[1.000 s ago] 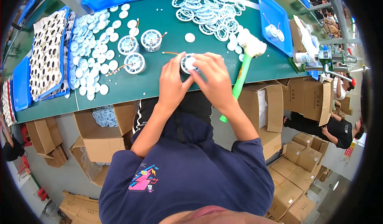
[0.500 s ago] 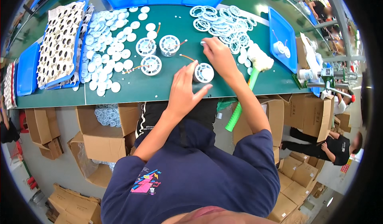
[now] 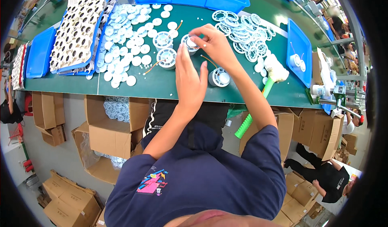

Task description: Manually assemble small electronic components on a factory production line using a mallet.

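Right hand (image 3: 215, 45) has moved leftward to the drum (image 3: 190, 48) at upper centre, fingers clamped on a disc (image 3: 190, 43). Left hand (image 3: 190, 79), empty, thumb apart, sits just below. Apparent step: disc placement; next move calls for centring, then release.

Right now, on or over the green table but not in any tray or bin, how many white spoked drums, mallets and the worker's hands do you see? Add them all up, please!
White spoked drums: 4
Green-handled mallet: 1
Worker's hands: 2 (left hand, right hand)
Total: 7
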A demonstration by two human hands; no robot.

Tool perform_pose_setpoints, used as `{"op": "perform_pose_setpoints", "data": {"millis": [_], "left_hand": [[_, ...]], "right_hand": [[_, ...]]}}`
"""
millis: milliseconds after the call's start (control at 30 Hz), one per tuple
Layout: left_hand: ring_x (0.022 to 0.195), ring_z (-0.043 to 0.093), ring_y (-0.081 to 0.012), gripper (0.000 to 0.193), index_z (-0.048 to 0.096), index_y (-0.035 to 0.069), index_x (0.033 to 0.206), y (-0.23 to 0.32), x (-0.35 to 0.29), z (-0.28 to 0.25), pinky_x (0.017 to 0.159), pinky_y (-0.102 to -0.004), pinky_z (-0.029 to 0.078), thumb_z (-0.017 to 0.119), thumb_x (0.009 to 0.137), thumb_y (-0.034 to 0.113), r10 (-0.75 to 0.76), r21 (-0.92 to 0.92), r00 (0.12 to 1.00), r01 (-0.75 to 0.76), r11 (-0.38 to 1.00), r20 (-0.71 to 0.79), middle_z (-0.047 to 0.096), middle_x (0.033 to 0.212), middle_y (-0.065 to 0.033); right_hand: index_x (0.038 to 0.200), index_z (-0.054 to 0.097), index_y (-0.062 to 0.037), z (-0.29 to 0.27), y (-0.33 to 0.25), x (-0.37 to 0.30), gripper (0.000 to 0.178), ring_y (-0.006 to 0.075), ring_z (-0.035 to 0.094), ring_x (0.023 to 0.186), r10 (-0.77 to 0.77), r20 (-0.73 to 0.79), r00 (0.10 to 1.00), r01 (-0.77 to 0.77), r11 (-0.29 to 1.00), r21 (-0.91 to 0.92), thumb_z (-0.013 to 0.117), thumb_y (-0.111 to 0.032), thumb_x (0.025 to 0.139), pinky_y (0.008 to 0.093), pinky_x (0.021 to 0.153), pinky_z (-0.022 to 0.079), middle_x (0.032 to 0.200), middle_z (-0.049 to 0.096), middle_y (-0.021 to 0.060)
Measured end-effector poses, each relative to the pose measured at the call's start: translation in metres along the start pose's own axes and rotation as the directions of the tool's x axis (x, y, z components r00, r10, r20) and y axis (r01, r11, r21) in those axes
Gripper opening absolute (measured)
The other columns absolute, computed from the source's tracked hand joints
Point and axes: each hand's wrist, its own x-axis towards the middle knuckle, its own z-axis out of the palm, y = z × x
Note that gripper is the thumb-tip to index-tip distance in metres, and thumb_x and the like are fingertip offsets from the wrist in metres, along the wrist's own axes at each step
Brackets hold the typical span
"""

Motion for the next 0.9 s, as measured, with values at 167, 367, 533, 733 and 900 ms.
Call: {"op": "perform_pose_setpoints", "data": {"millis": [167,367,533,733,900], "left_hand": [[0.132,0.049,-0.0437,0.048,0.051,-0.003,0.141,-0.009,0.016,0.018,0.109,-0.049,0.042,0.067,0.097,0.01,0.052,0.104,0.997,-0.046,0.994,-0.054,0.049,0.144,-0.024],[0.097,0.071,-0.0335,0.018,0.071,-0.003,0.113,-0.017,0.036,0.022,0.083,-0.0405,0.057,0.065,0.1,0.006,0.056,-0.052,0.989,-0.063,0.997,-0.14,0.073,0.112,-0.0184],[0.09,0.072,-0.0268,0.017,0.073,-0.003,0.111,-0.019,0.035,0.016,0.078,-0.0359,0.056,0.064,0.101,0.007,-0.033,-0.059,0.994,0.027,0.998,-0.107,0.075,0.104,-0.0159],[0.093,0.073,-0.0259,0.018,0.073,-0.003,0.113,-0.023,0.031,0.021,0.081,-0.0338,0.057,0.065,0.1,0.006,0.012,-0.175,1.0,-0.014,0.984,-0.013,0.075,0.107,-0.0164],[0.095,0.073,-0.0231,0.018,0.074,-0.002,0.113,-0.024,0.032,0.02,0.083,-0.0329,0.057,0.065,0.101,0.008,-0.021,-0.247,1.0,0.024,0.969,0.017,0.075,0.107,-0.0143]], "right_hand": [[0.108,0.071,-0.0011,-0.013,0.009,-0.016,0.017,0.015,0.067,0.07,0.016,-0.068,0.998,-0.019,0.999,-0.047,0.071,-0.013,0.096,0.0291,0.065,0.053,0.093,0.065,0.0095],[0.102,0.068,-0.0006,-0.019,0.015,-0.036,0.016,0.0197,0.065,0.07,0.109,-0.155,0.982,-0.106,0.994,0.026,0.072,-0.014,0.094,0.033,0.064,0.052,0.089,0.064,0.0113],[0.11,0.072,-0.0079,-0.051,0.029,-0.037,0.026,0.031,0.067,0.091,-0.028,-0.425,0.905,-0.162,0.901,-0.404,0.075,-0.026,0.092,0.0439,0.081,0.056,0.116,0.065,0.0128],[0.108,0.073,-0.0118,-0.106,0.079,-0.024,0.022,0.035,0.059,0.113,-0.195,-0.24,0.951,-0.032,0.71,-0.703,0.077,-0.024,0.089,0.0454,0.088,0.056,0.125,0.063,0.0106],[0.105,0.071,-0.0113,-0.099,0.081,-0.02,0.021,0.0349,0.058,0.113,-0.239,-0.163,0.957,0.027,0.636,-0.771,0.077,-0.019,0.087,0.0449,0.09,0.056,0.122,0.061,0.011]]}}
